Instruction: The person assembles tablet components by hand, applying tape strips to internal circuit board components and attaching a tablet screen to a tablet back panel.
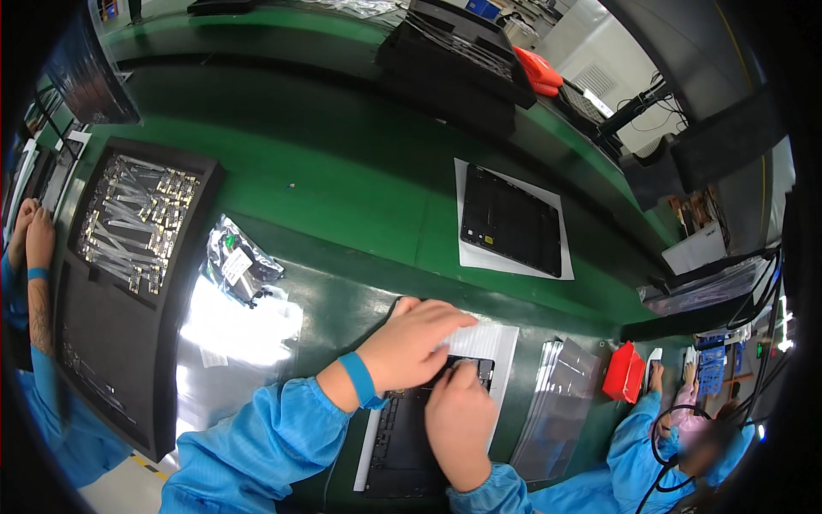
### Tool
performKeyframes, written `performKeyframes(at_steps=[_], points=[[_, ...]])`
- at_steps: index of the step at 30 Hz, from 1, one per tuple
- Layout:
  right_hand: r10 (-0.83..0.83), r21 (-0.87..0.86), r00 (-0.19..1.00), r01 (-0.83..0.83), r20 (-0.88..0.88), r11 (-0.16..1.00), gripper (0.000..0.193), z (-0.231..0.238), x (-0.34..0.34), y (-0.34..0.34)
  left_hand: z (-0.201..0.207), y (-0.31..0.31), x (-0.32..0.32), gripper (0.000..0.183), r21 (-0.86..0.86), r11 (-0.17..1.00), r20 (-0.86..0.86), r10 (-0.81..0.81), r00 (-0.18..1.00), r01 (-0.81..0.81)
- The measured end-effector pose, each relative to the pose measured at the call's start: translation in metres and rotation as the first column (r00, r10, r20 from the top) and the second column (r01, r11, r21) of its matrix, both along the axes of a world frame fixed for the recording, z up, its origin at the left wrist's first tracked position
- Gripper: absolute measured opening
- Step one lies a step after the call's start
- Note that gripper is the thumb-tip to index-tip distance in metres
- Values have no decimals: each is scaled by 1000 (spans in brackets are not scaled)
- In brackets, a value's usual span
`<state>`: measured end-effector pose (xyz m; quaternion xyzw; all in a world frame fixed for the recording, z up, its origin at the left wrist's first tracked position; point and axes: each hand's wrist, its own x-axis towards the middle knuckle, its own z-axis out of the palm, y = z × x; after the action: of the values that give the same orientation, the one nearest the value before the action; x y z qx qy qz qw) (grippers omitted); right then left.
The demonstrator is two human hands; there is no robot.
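Observation:
A black flat device housing [402,437] lies on a white sheet [366,452] right in front of me. My left hand [411,344], with a blue band at the wrist, reaches over the housing's far end, its fingers stretched to the right and the thumb low. Against that same far end, my right hand [462,420] is closed, fingertips curled down at the housing's edge. Whatever those fingertips pinch or press is hidden. Farther off to the right, a second black housing [511,224] rests on another white sheet.
A black foam tray [193,248] full of small boards with flat cables stands at left, beside a silvery bag [240,261]. To the right are clear plastic sheets [556,403] and a red box [623,373]. Co-workers' hands [34,236] show at both sides.

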<state>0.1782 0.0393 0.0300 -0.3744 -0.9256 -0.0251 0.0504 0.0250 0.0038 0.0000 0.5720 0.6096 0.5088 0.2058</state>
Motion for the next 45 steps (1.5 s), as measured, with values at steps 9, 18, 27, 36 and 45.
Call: performKeyframes(at_steps=[9,18,27,36,45], points=[[-26,-479,936,-155,-350,864,21,30,7,-1,-9,-4,-6,31,103,966,57,234,970,-239],[231,-57,969,-236,-90,970,28,4,-1,-10,7,4,-9,44,42,978,-64,205,977,-203],[-10,-496,824,-331,-567,803,24,22,76,27,3,-5,1,45,-38,991,-636,77,768,-131],[-373,-740,801,-126,-469,660,45,7,171,112,22,-2,-3,22,-128,987,-393,-138,909,94],[-327,-899,881,-206,-342,386,26,29,85,126,99,-33,-31,14,131,959,-287,278,917,-250]])
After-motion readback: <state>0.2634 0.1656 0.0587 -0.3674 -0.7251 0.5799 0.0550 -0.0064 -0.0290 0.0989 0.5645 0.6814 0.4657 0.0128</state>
